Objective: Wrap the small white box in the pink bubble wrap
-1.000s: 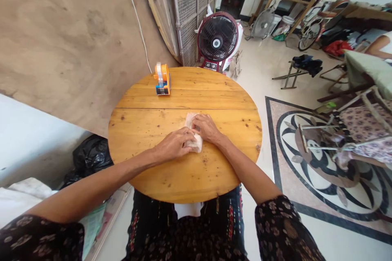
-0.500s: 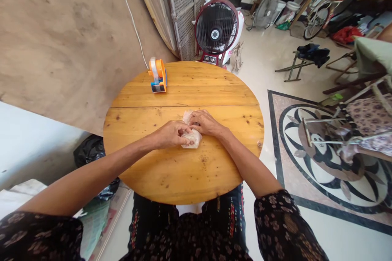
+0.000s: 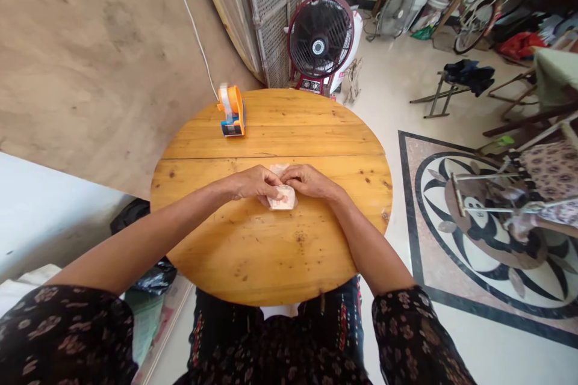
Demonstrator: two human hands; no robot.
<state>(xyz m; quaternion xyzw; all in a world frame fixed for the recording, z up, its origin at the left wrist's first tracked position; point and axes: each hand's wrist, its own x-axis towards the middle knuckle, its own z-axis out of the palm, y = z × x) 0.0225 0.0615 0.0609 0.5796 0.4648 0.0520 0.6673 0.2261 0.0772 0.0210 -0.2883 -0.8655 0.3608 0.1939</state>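
A small whitish block [image 3: 283,198] with reddish marks, wrapped in clear plastic, is at the middle of the round wooden table. My left hand [image 3: 253,183] is closed on its left side, thumb pressed on top and fingers partly hidden below. The loose end of the clear plastic wrapper [image 3: 277,168] spreads out behind the block. At the block's far right corner, my right hand [image 3: 308,181] has its fingers bent together on the wrapper; the fingertips are partly hidden.
An orange and blue tape dispenser [image 3: 232,111] with a tape roll stands at the table's [image 3: 271,258] far left. Beyond the far edge is a dark red fan [image 3: 320,36]. A plywood board [image 3: 90,60] leans at the left, and a stool [image 3: 445,93] stands on the floor at right.
My left thumb has come down flat onto the block, whose top now shows more clearly. The block has shifted slightly away from me. My right fingers have drawn in closer together on the wrapper.
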